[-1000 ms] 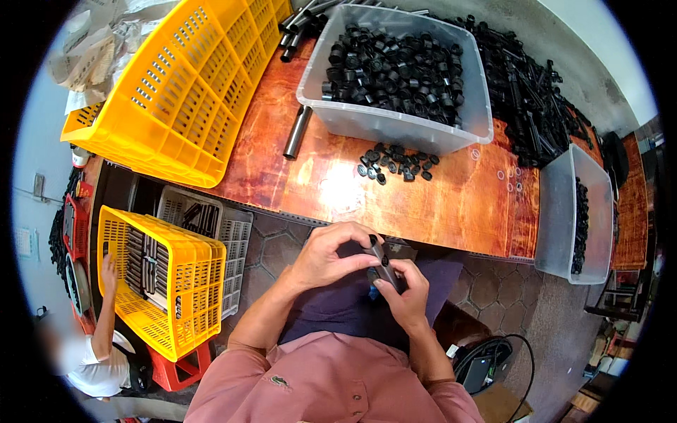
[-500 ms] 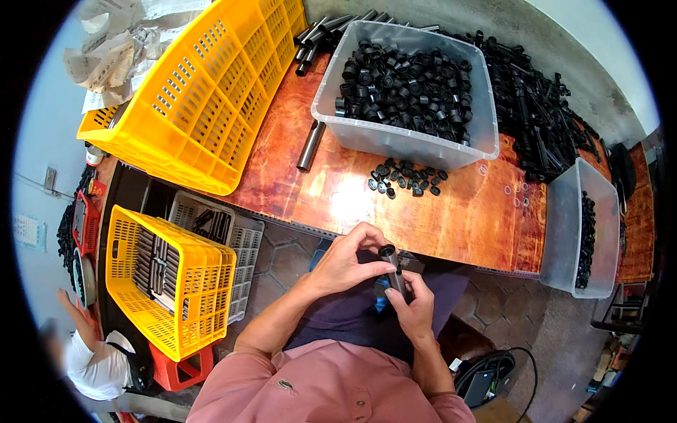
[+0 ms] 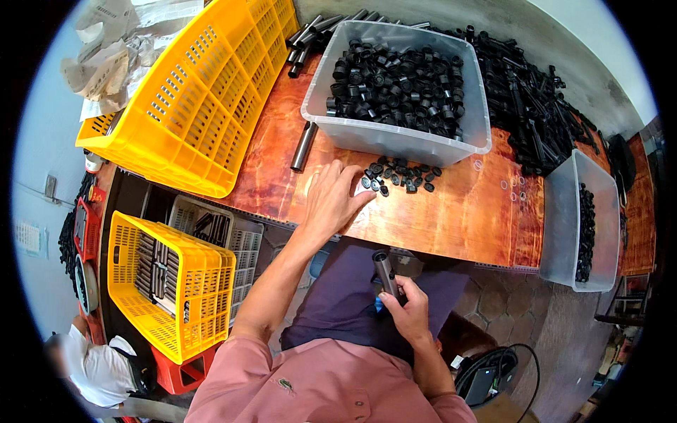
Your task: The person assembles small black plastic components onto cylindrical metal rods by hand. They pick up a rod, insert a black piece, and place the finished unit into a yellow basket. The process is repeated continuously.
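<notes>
My right hand (image 3: 409, 309) is closed around a short dark metal tube (image 3: 385, 271), holding it over my lap with its round end pointing up and away from me. A bit of blue shows beside the tube, too small to make out. Over on the wooden table, my left hand (image 3: 330, 194) reaches out with thumb and fingers apart, at the left edge of a scatter of small round black caps (image 3: 410, 176). I see nothing in its fingers. Beyond this hand another metal tube (image 3: 304, 148) lies by itself on the tabletop.
A clear bin (image 3: 395, 144) of black rings stands behind the caps. Black parts (image 3: 525, 120) are heaped at the back right, beside another clear bin (image 3: 560, 233). Yellow crates (image 3: 211, 127) stand on the left, the lower yellow crate (image 3: 204, 282) holding tubes. A person (image 3: 99, 366) is at far left.
My left hand has let go of the tube and moved forward onto the table beside the small caps. My right hand keeps the tube, now alone, slightly lower.
</notes>
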Demonstrator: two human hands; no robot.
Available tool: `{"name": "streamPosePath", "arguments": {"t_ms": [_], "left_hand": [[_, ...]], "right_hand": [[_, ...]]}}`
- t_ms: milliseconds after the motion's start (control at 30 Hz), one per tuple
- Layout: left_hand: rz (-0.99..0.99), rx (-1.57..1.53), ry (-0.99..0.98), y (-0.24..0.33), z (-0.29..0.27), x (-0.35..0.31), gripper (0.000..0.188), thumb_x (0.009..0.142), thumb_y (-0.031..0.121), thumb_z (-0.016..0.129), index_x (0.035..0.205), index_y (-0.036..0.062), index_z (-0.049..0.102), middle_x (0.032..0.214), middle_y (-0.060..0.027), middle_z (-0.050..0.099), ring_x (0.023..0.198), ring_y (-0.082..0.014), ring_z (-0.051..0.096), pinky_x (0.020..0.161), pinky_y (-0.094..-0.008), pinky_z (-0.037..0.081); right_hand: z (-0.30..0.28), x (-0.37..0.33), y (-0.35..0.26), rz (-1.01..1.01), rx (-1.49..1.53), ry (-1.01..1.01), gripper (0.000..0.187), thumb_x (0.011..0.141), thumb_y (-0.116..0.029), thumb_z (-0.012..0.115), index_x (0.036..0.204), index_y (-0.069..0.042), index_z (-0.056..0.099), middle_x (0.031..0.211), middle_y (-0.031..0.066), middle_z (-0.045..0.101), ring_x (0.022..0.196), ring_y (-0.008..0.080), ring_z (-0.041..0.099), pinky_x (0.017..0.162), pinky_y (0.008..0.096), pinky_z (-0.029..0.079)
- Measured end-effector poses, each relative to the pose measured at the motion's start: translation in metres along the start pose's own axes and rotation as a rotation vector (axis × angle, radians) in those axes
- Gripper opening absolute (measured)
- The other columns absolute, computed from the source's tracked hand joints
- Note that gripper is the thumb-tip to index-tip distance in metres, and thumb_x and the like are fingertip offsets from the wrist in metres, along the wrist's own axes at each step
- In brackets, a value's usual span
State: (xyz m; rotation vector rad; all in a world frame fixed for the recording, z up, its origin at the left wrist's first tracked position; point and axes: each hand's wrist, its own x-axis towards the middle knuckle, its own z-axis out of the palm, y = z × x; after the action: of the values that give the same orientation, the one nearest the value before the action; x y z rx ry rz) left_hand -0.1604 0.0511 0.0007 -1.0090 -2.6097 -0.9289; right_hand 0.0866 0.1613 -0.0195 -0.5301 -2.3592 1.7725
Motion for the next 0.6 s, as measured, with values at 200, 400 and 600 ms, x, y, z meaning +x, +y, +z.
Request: {"name": "streamPosePath", "arguments": {"t_ms": [200,400,600], "left_hand": [[-0.002,-0.063,0.033,-0.006,0.011,0.000,0.026,0.079,0.019,0.079,0.099,0.0041,0.071,0.088,-0.0108,0.059,0.082,-0.0281,0.060,0.071,-0.0395,0.048],[0.001,-0.151,0.015,-0.011,0.011,-0.011,0.025,0.078,0.019,0.079,0.098,0.0049,0.071,0.094,-0.0096,0.062,0.093,-0.0292,0.058,0.081,-0.0400,0.045],[0.117,-0.058,0.043,-0.018,0.009,-0.015,0.025,0.079,0.017,0.078,0.099,0.0033,0.071,0.097,-0.0121,0.063,0.096,-0.0308,0.059,0.083,-0.0393,0.046]], "right_hand": [[0.001,-0.005,0.018,0.090,0.147,-0.002,0.032,0.086,-0.013,0.074,0.112,0.002,0.063,0.089,0.0085,0.066,0.082,0.0148,0.063,0.075,0.0298,0.050],[0.007,0.000,0.032,0.165,0.457,-0.064,0.031,0.089,-0.008,0.070,0.117,0.003,0.060,0.102,0.0073,0.068,0.092,0.0130,0.065,0.082,0.0276,0.050],[0.006,0.010,0.015,0.261,0.623,-0.116,0.031,0.093,-0.006,0.064,0.121,0.005,0.056,0.106,0.0090,0.068,0.096,0.0150,0.066,0.086,0.0294,0.051]]}}
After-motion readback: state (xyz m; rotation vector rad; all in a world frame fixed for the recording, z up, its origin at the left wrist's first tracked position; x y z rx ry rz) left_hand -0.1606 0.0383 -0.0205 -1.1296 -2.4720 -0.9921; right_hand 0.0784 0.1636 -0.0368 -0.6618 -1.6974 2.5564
